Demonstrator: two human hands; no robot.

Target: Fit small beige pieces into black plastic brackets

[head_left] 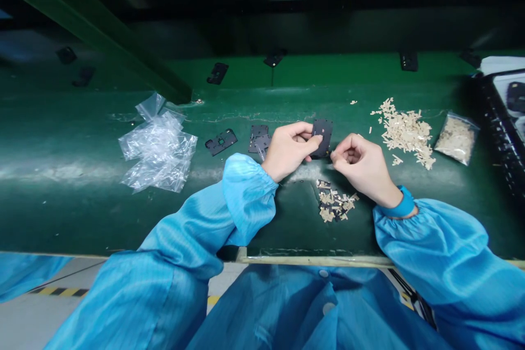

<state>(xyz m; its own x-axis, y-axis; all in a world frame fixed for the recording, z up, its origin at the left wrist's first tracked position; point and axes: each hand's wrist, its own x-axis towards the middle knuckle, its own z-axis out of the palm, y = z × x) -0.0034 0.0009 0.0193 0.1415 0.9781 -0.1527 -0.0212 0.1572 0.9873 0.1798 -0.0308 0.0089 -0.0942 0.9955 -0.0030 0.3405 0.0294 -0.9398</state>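
Observation:
A flat black plate (323, 132) is held upright by my left hand (289, 149), thumb across its face and fingers behind. My right hand (359, 163) is just right of the plate's lower corner, thumb and fingertips pinched together; whatever they hold is too small to make out. Below the hands lies a small heap of beige and black pieces (334, 202). Left of my left hand, dark plates (258, 138) rest on the green table (229, 106), beside another black part (221, 142) with a small square opening.
Crumpled clear plastic bags (159, 147) lie at the left. To the right are a pile of small beige strips (406, 131), a filled clear bag (456, 138) and a black tray (498, 115). More black parts (217, 73) lie along the back.

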